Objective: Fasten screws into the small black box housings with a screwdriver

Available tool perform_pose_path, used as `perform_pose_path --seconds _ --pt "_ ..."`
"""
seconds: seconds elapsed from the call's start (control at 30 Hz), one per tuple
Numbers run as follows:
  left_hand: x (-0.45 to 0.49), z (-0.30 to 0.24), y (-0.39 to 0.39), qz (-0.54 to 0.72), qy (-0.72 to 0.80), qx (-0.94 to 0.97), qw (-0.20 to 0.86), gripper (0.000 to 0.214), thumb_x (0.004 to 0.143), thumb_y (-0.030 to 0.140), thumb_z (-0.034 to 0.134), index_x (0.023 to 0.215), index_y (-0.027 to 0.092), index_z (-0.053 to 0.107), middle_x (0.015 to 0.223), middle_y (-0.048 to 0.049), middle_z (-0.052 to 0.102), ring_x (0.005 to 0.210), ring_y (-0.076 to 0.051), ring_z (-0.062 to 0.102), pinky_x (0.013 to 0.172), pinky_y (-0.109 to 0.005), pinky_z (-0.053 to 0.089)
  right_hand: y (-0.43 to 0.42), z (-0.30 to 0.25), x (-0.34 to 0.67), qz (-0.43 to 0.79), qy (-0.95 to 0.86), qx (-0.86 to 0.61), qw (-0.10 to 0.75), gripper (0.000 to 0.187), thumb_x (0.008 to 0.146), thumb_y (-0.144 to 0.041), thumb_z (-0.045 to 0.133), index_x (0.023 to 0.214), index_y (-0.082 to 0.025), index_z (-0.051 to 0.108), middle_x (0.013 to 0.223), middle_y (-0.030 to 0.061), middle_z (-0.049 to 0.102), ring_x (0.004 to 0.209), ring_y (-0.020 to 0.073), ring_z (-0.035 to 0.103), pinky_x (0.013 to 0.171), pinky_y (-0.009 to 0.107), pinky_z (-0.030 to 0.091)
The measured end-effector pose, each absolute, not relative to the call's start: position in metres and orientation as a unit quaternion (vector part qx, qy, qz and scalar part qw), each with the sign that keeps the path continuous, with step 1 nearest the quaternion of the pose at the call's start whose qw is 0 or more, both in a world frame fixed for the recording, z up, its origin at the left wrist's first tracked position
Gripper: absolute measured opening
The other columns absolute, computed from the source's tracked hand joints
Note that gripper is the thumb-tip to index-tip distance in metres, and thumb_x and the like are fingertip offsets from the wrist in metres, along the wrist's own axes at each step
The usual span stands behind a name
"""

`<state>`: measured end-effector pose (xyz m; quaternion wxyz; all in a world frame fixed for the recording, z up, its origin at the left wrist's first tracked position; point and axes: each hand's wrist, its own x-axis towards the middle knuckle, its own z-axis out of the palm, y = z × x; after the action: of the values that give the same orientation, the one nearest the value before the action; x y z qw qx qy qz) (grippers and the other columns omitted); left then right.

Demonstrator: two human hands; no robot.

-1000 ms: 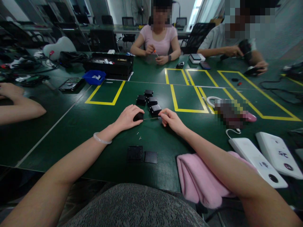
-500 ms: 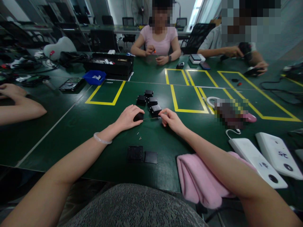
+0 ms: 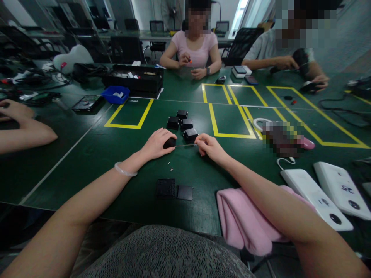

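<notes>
My left hand [image 3: 156,143] is closed over a small black box [image 3: 169,143] on the green table [image 3: 87,150]. My right hand [image 3: 209,146] pinches a thin screwdriver [image 3: 187,145] whose shaft lies level and points left into that box. Several more small black boxes [image 3: 183,123] sit in a cluster just beyond my hands. A few tiny screws [image 3: 170,166] lie on the table below my left hand. Two flat black square parts [image 3: 174,189] lie nearer to me.
A pink cloth [image 3: 246,220] and two white devices [image 3: 327,195] lie at my right. Yellow taped rectangles [image 3: 228,119] mark the table. A blue tray [image 3: 116,94] and black crate [image 3: 136,79] stand far left. Other people sit across and at the left, their hands [image 3: 14,112] on the table.
My hands have barely moved; the right hand has shifted slightly on the screwdriver. The person across has moved their hands a little.
</notes>
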<state>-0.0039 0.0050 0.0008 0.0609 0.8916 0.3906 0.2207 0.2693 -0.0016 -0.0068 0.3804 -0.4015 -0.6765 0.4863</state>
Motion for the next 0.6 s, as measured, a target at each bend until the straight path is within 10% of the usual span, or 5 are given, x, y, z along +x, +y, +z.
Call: perform_pose_path --seconds 0.6 --pt "-0.0043 0.0005 0.0051 0.218 0.392 0.891 0.064 0.03 0.09 0.029 0.069 0.118 0.022 0.063 0.119 -0.0092 0.069 0.114 -0.03 0.062 0.108 -0.055 0.047 -0.0021 -0.0089 0.2687 0.51 -0.647 -0.405 0.398 0.026 0.087 -0.042 0.07 0.086 -0.022 0.053 0.047 -0.0116 0.048 0.042 0.0086 0.047 0.053 0.026 0.052"
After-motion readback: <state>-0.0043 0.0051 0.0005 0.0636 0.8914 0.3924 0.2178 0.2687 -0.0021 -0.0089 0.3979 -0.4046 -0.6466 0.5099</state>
